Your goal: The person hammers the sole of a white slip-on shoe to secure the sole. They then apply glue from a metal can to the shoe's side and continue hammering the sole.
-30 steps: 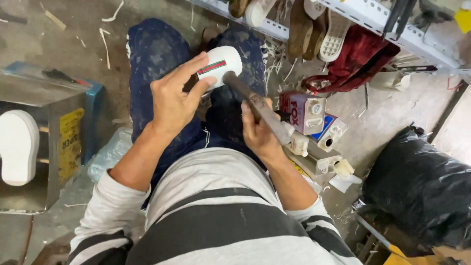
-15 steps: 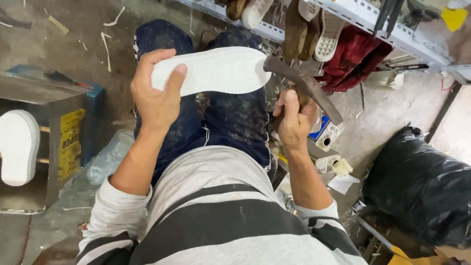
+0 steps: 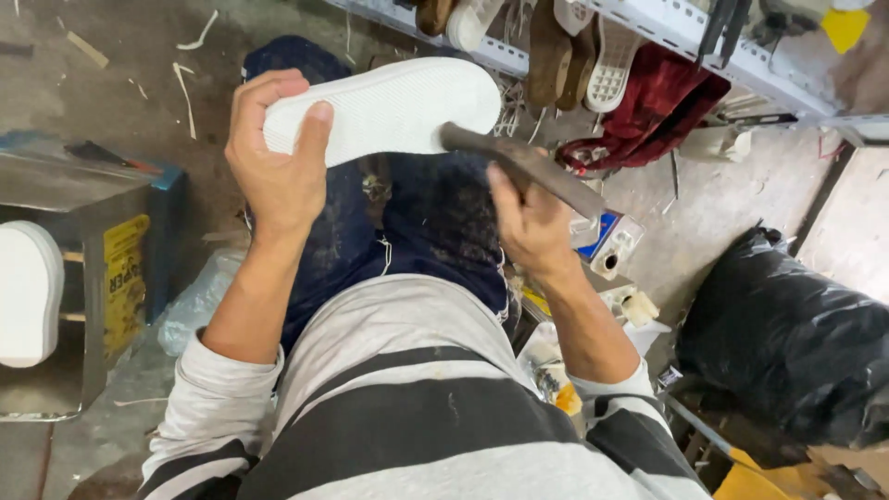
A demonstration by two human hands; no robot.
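Holding a white shoe sole (image 3: 384, 106) tread-up over the lap, the left hand (image 3: 278, 157) grips its heel end, thumb across the tread, fingers curled behind. Right hand (image 3: 523, 218) is closed around a dark hammer (image 3: 519, 167); its head meets the sole's toe-side edge. Compared with half a second ago, sole and hammer sit slightly lower, the hammer flatter. Metal shelf (image 3: 667, 32) holds soles and shoes; a black bag (image 3: 787, 343) sits right; another white sole (image 3: 28, 292) rests left.
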